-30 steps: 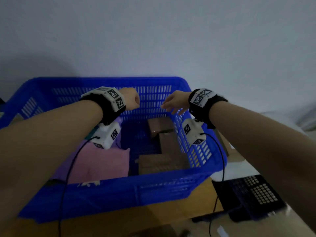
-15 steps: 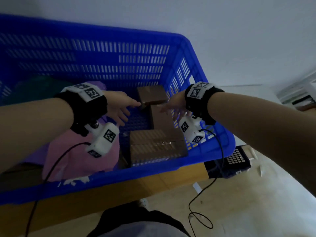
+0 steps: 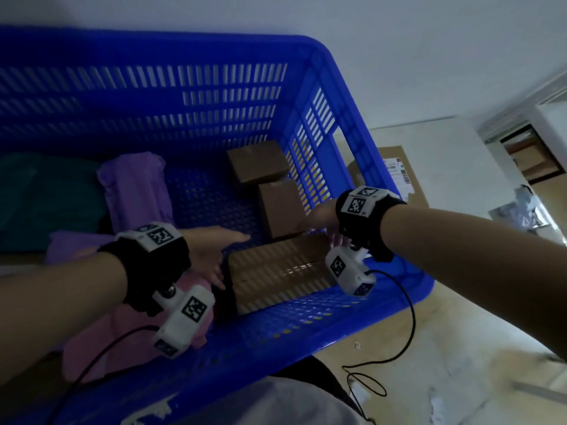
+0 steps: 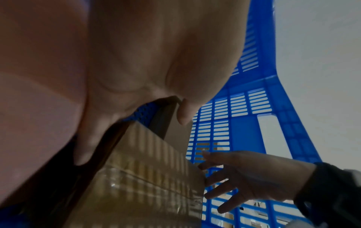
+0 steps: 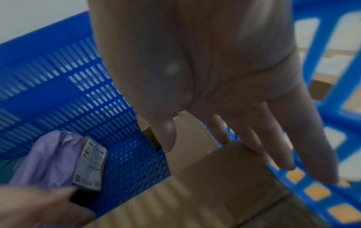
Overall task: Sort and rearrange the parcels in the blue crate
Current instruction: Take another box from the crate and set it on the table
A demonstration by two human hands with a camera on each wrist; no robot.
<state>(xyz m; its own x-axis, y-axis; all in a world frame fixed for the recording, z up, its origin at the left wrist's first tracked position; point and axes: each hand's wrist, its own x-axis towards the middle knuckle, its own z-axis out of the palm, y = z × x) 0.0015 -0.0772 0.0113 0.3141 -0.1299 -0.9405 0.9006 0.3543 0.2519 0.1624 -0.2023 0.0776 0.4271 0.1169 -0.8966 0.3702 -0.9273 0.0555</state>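
The blue crate [image 3: 331, 87] holds three brown cardboard boxes along its right wall: a far box [image 3: 256, 161], a middle box [image 3: 280, 207] and a wide near box [image 3: 279, 268] [image 4: 148, 177] [image 5: 195, 192]. My left hand [image 3: 214, 250] [image 4: 136, 77] reaches with straight fingers along the near box's left side, holding nothing. My right hand [image 3: 322, 219] [image 5: 244, 108] hovers with spread fingers over that box's right end, by the crate wall. A purple bagged parcel [image 3: 135, 191] [image 5: 47, 157], a pink parcel [image 3: 101, 342] and a dark green one [image 3: 46, 197] lie on the left.
The crate rests on a wooden surface [image 3: 24, 391]. Outside its right wall stands a labelled cardboard box [image 3: 395, 176] on a tan floor [image 3: 460, 363]. A white wall [image 3: 399, 41] rises behind. Cables hang from both wrist cameras.
Both hands have dropped from the crate's rim level down inside it, toward the near brown box. The head view has moved closer and tilted down.
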